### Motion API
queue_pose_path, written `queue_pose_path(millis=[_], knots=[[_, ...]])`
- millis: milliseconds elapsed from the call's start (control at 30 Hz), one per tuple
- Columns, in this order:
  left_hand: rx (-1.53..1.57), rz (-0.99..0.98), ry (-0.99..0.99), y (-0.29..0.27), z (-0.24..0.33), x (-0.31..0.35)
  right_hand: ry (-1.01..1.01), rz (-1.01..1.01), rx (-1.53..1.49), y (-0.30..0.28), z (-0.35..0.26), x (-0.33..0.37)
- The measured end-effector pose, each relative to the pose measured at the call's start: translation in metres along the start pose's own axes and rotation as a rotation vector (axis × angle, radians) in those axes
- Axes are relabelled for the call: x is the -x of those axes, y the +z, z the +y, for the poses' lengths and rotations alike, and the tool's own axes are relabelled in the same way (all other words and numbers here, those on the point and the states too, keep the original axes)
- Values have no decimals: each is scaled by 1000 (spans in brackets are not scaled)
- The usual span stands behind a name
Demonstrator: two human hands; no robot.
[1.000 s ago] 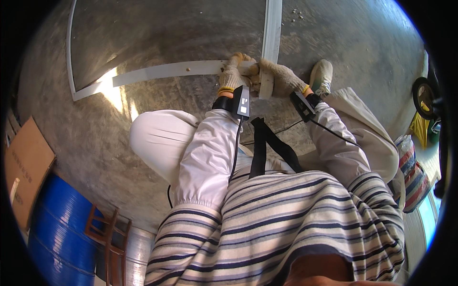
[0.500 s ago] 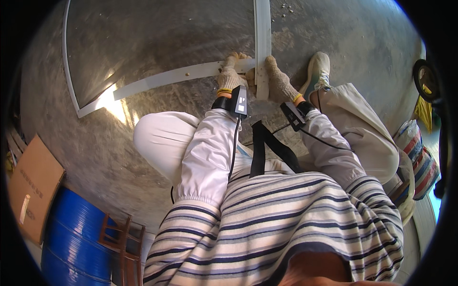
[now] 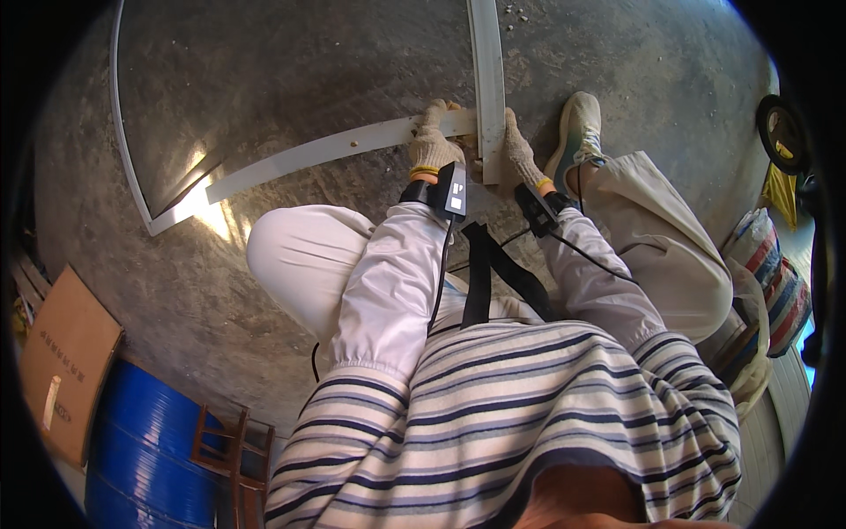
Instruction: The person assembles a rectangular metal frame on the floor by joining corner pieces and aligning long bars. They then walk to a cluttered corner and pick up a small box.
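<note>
Where a white strip [image 3: 308,152] runs from ten o'clock to just past twelve, its right end meets a white rail [image 3: 487,79] reaching up toward the top rim. The gloved left hand [image 3: 430,139], at twelve, is curled around the strip just left of that joint, as it was a second ago. The gloved right hand [image 3: 522,157], near one o'clock, lies along the rail's right edge; a second earlier it lay across the joint. Whether its fingers clamp the rail cannot be told. Just beyond it, between one and two, is a pale shoe [image 3: 580,123]. Further out, on the concrete floor [image 3: 220,300], are a carton [image 3: 70,361] near half past eight, a blue drum [image 3: 150,450] near eight and a striped bag [image 3: 775,273] at three.
</note>
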State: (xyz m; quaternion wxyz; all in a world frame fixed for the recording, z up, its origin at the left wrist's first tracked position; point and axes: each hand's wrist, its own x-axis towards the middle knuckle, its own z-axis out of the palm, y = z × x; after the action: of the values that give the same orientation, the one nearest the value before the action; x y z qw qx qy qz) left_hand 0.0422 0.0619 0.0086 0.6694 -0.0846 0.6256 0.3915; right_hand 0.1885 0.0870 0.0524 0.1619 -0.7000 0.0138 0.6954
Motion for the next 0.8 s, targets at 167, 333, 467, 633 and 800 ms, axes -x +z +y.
queue_pose_path(millis=[167,333,467,633,800], knots=[[-418,-99,425,-3,-14,-2,-148,-87,127,-42,20,-69],[44,54,-224,4,-18,-7,-607,-22,989,-65,14,-111],[-416,-33,196,-2,-26,-14,-299,-78,222,-57,5,-93],[-1080,-25,431,-13,-37,-19,-235,110,246,-35,-10,-60],[-578,-53,124,-7,-37,-21,-429,109,367,-28,-16,-48]])
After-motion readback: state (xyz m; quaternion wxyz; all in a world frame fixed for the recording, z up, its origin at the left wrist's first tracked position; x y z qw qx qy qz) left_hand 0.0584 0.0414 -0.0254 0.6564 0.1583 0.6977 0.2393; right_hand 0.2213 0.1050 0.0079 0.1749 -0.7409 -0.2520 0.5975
